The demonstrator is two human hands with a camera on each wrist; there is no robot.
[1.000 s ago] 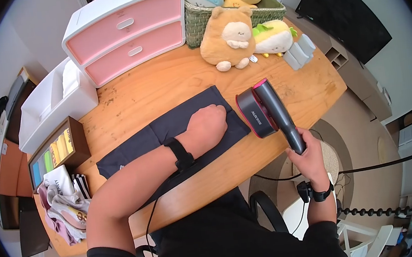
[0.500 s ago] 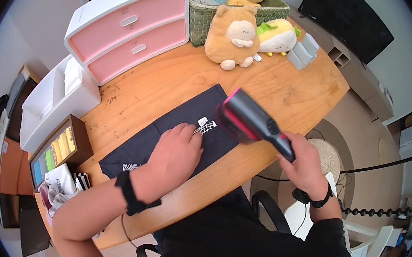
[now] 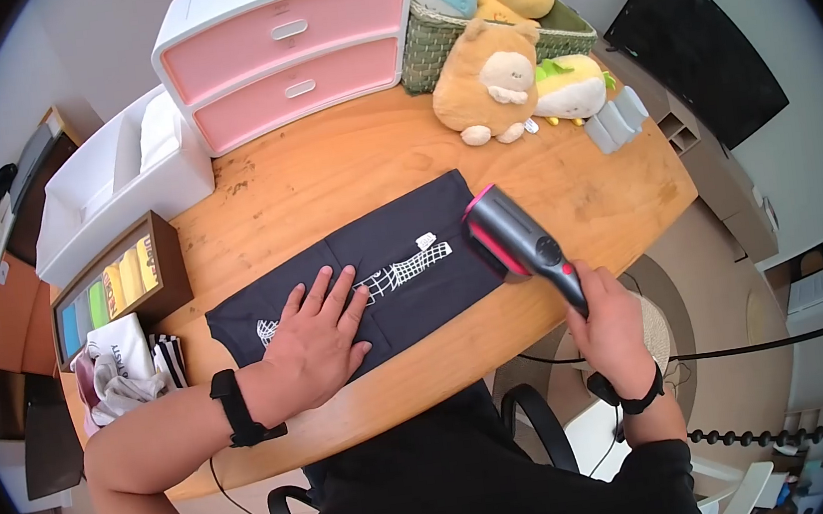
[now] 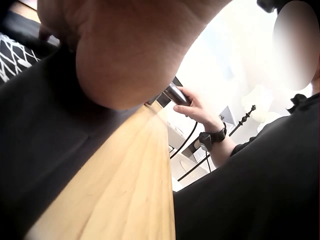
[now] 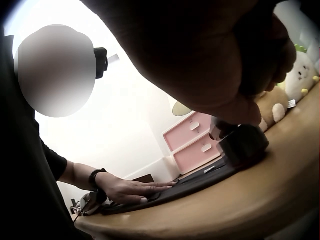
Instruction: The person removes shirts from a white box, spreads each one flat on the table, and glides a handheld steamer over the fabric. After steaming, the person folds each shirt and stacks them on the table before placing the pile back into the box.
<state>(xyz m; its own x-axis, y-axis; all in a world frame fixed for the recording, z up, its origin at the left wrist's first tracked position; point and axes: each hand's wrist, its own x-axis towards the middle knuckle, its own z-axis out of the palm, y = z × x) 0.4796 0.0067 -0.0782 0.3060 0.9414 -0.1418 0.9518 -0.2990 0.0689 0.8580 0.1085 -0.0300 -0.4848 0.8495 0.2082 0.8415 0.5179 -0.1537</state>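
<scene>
A dark folded cloth (image 3: 406, 207) with a white grid-like print lies flat along the table. My left hand (image 3: 309, 353) rests on its left part, fingers spread; the right wrist view also shows this hand (image 5: 127, 191) flat on the cloth (image 5: 200, 182). In my right hand (image 3: 607, 327) is the handle of a dark handheld iron with pink trim (image 3: 509, 232), its head over the cloth's right end. The left wrist view shows the right hand (image 4: 195, 107) curled round that handle. Whether the iron's face touches the cloth, I cannot tell.
Behind the cloth stand a pink-and-white drawer unit (image 3: 295, 53), a white bin (image 3: 192, 175) and a green basket (image 3: 425, 50) with plush toys. A brown box (image 3: 172, 272) and folded clothes (image 3: 120, 348) are at the left. A grey object (image 3: 615, 122) sits back right.
My left hand has moved left along the cloth, from a curled pose to spread fingers, uncovering the print. The iron has swung from beside the cloth onto its right end.
</scene>
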